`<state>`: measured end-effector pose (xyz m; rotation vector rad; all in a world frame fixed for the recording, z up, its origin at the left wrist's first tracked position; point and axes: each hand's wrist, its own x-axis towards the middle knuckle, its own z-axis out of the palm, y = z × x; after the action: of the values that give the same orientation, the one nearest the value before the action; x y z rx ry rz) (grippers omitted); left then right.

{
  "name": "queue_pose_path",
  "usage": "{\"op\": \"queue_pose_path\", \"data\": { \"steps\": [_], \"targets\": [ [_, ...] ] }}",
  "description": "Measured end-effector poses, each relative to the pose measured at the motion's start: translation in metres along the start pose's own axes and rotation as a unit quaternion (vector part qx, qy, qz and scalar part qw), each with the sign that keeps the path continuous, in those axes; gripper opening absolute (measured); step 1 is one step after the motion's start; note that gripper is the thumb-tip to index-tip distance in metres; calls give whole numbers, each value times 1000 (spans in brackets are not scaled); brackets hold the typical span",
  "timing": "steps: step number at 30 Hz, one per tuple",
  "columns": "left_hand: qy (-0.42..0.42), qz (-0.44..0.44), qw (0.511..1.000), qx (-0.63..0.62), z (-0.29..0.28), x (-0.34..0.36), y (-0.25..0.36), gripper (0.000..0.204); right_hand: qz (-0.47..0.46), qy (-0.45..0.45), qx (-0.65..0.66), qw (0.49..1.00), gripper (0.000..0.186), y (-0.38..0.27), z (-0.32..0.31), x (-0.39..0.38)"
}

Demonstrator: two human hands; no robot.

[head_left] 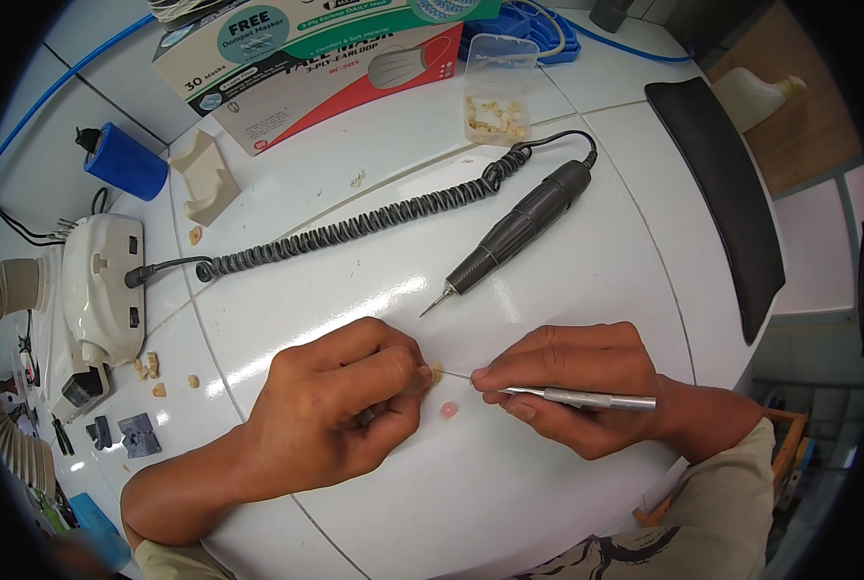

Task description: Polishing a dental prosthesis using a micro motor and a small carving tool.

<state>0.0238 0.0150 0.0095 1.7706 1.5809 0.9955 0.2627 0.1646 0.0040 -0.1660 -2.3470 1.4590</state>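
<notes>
My left hand (345, 401) is closed, pinching a small yellowish tooth-like piece (437, 373) at its fingertips; the fingers hide most of it. In my right hand (582, 382) I grip a slim metal dental hand tool (601, 398) like a pen. Its thin tip points left and reaches the yellowish piece. Just below the fingertips a small round pink lump (449, 411) lies on the white tiled table (432, 503). Beyond both hands rests a black rotary handpiece (519, 227) with a fine bur, its point toward me.
A coiled black cord (354, 220) runs from the handpiece to a white control box (105, 290) at left. Face mask boxes (335, 92) and a clear case of tooth-like pieces (496, 118) stand at the back. Yellowish bits (151, 365) and grey blocks (140, 435) lie left; a black pad (722, 193) lies right.
</notes>
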Motion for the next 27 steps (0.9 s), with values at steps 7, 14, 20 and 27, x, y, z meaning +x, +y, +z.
{"op": "queue_pose_path", "data": {
  "steps": [7,14,20,27],
  "targets": [
    [-9,0,1000,-3,0,0,0,13,-7,-2,-9,1000,31,0,0,0],
    [-20,5,1000,8,-1,-1,-1,13,2,-20,-3,1000,30,-1,-1,1],
    [-17,8,1000,4,0,0,-1,13,-7,-4,-6,1000,29,2,1,-1],
    [-12,9,1000,5,0,0,0,13,-5,-16,-5,1000,30,1,0,0]
  ]
}}
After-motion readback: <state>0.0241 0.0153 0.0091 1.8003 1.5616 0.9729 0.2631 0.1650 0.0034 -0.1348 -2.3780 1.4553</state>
